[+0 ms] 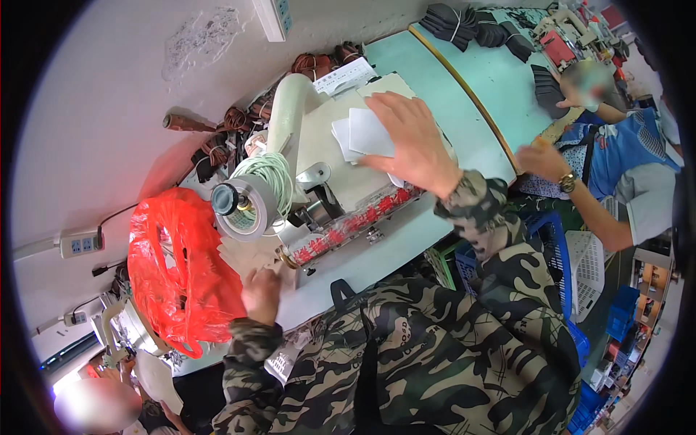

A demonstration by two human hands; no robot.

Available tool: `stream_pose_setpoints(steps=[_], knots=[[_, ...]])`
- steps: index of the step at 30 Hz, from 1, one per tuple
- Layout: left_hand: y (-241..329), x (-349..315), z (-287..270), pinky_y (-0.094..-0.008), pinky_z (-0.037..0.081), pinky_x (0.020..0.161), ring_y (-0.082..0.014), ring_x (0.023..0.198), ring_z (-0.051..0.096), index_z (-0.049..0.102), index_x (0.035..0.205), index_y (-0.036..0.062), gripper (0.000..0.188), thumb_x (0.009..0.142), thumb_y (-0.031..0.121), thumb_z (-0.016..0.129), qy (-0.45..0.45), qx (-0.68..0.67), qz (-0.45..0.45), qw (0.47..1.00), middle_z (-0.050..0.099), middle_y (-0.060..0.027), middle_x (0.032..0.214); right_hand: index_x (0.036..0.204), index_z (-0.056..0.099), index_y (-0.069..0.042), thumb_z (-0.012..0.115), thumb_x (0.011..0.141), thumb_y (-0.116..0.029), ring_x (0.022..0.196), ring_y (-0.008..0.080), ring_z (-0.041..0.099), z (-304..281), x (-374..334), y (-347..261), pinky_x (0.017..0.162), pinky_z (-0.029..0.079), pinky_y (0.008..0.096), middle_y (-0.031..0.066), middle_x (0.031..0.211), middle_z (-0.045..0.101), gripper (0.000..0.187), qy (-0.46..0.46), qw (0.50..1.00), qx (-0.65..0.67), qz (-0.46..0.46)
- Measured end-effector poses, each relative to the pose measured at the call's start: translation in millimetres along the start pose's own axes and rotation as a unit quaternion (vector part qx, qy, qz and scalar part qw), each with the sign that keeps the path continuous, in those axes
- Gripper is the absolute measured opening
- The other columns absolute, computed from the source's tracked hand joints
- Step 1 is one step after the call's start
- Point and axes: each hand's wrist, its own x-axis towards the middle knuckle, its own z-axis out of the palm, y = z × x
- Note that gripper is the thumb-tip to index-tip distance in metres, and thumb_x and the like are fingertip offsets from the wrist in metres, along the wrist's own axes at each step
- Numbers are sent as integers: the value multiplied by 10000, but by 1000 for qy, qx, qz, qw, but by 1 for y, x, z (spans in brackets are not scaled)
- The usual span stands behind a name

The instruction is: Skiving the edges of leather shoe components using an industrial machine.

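Observation:
My right hand (420, 145) is spread over the machine's flat cream plate (330, 141), thumb and fingers apart. Under and beside it lie a few white flat pieces (367, 134), partly covered by the palm. My left hand (262, 293) is low at the machine's front left, its fingers curled by a thin tan sheet (246, 255); whether it grips that sheet is hidden. Between the hands stands the cream machine (291, 109), with a metal head (319, 206) and a front bar (348, 230) wrapped in red-patterned film. A coil of pale green cord (264, 177) hangs on it.
A red plastic bag (177, 268) bulges beside my left hand. Dark bundles (449, 25) lie on the green table (442, 80) beyond a curved wooden strip (467, 90). To the right, a person in blue (616, 156) works near blue crates (547, 246). Another person sits lower left.

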Motion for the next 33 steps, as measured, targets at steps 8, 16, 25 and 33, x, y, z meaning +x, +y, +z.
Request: stream_pose_setpoints(steps=[8,16,25,33], knots=[[43,86,-72,-306,488,674,-101,727,598,691,988,-20,212,907,169,642,-193,-271,0,943,663,-91,800,1096,625,-37,766,784,-190,835,320,655,34,-40,-67,734,508,431,124,909,672,375,-174,937,300,45],[62,133,-58,-361,503,692,-225,789,646,688,1062,47,239,935,222,588,-106,-181,134,969,674,-145,869,1055,648,-25,720,762,-182,838,359,634,53,-30,-75,726,508,427,147,906,657,340,-112,980,165,3],[-7,10,30,-433,511,624,-273,814,684,602,1081,121,280,860,266,693,-144,164,-6,976,615,-62,1063,989,665,-36,717,755,-94,843,310,619,-16,-8,-12,721,485,405,102,961,657,246,16,996,32,-84],[-16,-3,17,-412,496,636,-292,736,653,657,992,70,213,842,210,717,-12,64,41,997,655,-72,839,977,665,-64,752,800,-136,790,293,631,7,-29,-54,710,473,391,95,880,656,210,-51,985,163,-19]])
